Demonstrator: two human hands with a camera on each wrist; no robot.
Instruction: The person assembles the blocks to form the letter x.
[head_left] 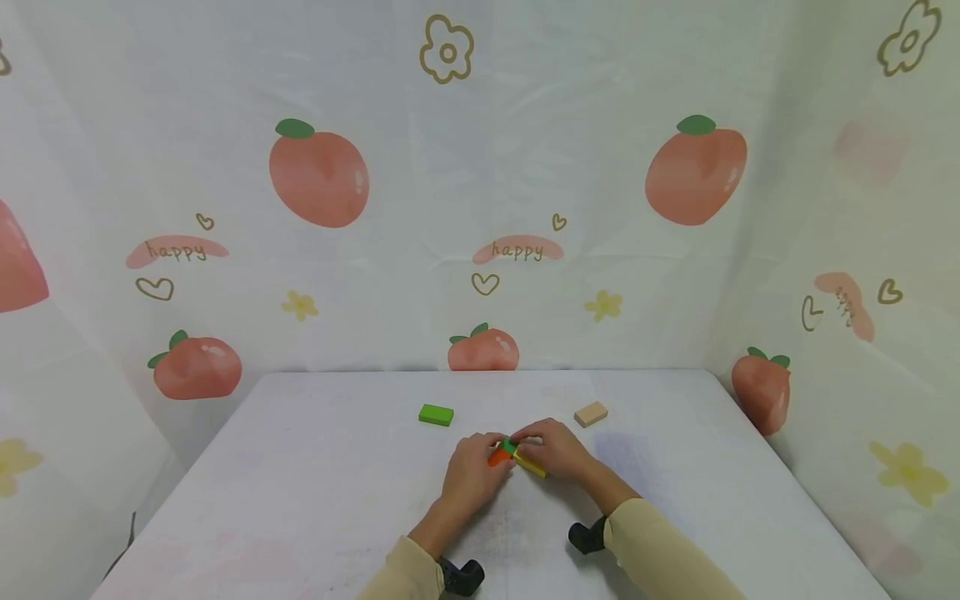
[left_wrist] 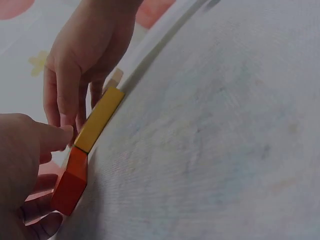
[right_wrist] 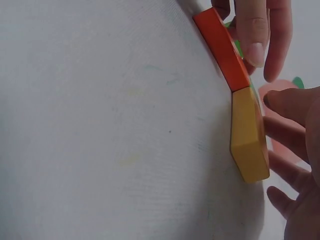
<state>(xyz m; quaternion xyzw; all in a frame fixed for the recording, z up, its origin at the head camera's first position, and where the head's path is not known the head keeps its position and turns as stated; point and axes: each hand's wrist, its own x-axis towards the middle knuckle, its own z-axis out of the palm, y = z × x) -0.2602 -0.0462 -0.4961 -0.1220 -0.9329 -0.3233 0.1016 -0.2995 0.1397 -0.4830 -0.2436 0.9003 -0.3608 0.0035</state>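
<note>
An orange block [left_wrist: 71, 186] and a yellow block [left_wrist: 100, 120] lie on the table, meeting end to end at an angle. Just behind their joint, a green block [head_left: 508, 447] shows between the fingertips in the head view. My left hand [head_left: 469, 475] grips the orange block, fingers curled behind it and thumb over its top near the joint. My right hand [head_left: 558, 451] holds the yellow block, its fingers along the far side and its thumb [right_wrist: 282, 102] close above the joint. Much of the green block is hidden by both hands.
A light green block [head_left: 436, 415] lies farther back to the left, and a plain wooden block [head_left: 591, 414] to the right. The white table [head_left: 300, 500] ends at a back wall cloth [head_left: 420, 200] printed with fruit. Black straps circle both wrists.
</note>
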